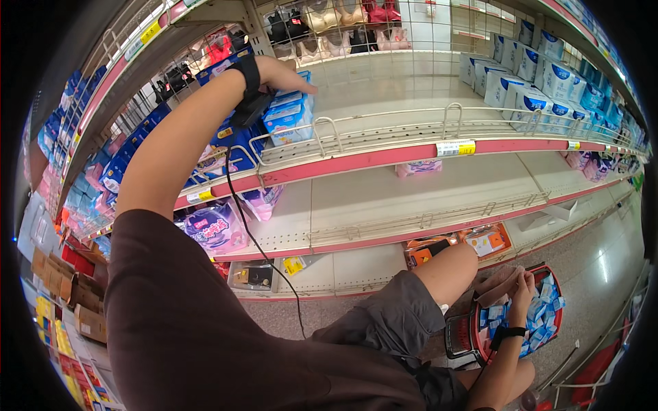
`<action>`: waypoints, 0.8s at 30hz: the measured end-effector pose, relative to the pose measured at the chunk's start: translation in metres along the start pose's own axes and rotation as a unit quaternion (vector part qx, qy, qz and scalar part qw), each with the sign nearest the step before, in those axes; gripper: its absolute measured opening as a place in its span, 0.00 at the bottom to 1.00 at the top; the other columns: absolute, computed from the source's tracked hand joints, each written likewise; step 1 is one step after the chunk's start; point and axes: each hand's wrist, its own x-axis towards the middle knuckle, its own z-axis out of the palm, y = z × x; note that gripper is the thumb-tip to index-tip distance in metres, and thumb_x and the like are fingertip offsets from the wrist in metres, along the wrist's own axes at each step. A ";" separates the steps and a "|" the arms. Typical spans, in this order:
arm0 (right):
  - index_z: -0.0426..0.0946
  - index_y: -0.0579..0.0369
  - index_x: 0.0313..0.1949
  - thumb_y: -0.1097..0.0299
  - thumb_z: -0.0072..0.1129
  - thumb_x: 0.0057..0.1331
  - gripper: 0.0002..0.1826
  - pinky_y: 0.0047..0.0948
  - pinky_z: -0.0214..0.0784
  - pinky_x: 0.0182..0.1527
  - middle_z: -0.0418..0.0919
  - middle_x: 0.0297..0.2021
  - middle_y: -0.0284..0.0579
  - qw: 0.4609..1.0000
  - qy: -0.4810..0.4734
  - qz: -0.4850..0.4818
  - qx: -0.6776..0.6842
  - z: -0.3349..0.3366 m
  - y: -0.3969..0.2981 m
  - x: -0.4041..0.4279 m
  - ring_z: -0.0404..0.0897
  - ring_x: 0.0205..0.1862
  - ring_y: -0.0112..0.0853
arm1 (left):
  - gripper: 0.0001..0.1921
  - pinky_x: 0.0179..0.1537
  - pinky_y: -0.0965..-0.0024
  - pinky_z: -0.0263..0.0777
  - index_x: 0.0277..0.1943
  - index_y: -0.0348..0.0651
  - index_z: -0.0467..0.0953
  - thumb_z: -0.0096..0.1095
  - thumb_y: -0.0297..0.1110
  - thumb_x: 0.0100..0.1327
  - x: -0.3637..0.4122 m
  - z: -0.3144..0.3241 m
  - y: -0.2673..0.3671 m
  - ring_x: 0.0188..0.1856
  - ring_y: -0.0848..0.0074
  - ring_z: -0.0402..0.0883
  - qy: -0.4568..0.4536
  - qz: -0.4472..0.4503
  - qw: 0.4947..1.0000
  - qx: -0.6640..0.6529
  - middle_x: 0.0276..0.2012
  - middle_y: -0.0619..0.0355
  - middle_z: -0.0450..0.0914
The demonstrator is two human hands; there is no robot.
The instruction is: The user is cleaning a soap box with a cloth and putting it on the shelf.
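My left hand (pixel 285 76) reaches over the wire guard of the upper shelf, at the top of the blue-and-white soft packs (pixel 289 115). Most of its fingers are hidden, so whether it grips a pack cannot be told. A black strap (pixel 250 72) circles that wrist, with a dark device under it. Low on the right, my right hand (pixel 523 287) pinches a brownish-pink cloth (pixel 498 287). The cloth hangs over the edge of a red shopping basket (pixel 475 329). Many small blue-and-white packets (pixel 540 318) fill the basket, which stands on the floor.
White-and-blue packs (pixel 534 105) line the upper shelf's right end. Purple packs (pixel 213 226) sit on the shelf below. A black cable (pixel 254 231) hangs from the left wrist device across the shelf fronts. Wire guards (pixel 390 117) edge the shelves. Cardboard boxes (pixel 90 323) stand at left.
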 end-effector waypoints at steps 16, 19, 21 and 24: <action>0.70 0.45 0.39 0.63 0.50 0.76 0.05 0.16 0.68 0.30 0.73 0.29 0.25 1.000 -0.002 0.022 -0.007 0.000 0.001 0.001 0.74 0.29 0.15 | 0.37 0.39 0.64 0.72 0.53 0.35 0.69 0.75 0.54 0.49 -0.052 0.019 -0.002 0.38 0.65 0.80 0.033 0.133 0.982 0.132 0.37 0.49 0.80; 0.70 0.46 0.40 0.63 0.50 0.76 0.05 0.16 0.69 0.31 0.74 0.29 0.25 1.000 -0.009 0.016 -0.007 -0.011 0.007 0.006 0.75 0.29 0.15 | 0.34 0.37 0.64 0.72 0.50 0.36 0.69 0.75 0.52 0.50 -0.056 0.017 0.005 0.37 0.66 0.80 0.025 0.131 0.984 0.120 0.35 0.49 0.80; 0.70 0.46 0.40 0.64 0.50 0.76 0.05 0.16 0.69 0.31 0.74 0.29 0.26 1.000 -0.005 0.016 0.002 -0.006 0.005 0.004 0.74 0.29 0.15 | 0.33 0.36 0.65 0.71 0.50 0.35 0.70 0.75 0.51 0.50 -0.055 0.017 0.003 0.37 0.67 0.80 0.031 0.138 0.982 0.128 0.34 0.51 0.80; 0.70 0.46 0.40 0.64 0.50 0.76 0.05 0.16 0.69 0.31 0.75 0.29 0.26 1.000 -0.001 0.019 0.004 0.000 0.000 0.001 0.74 0.28 0.15 | 0.32 0.35 0.65 0.71 0.50 0.35 0.70 0.75 0.51 0.51 -0.048 0.021 -0.005 0.35 0.67 0.80 0.056 0.136 0.977 0.154 0.32 0.52 0.79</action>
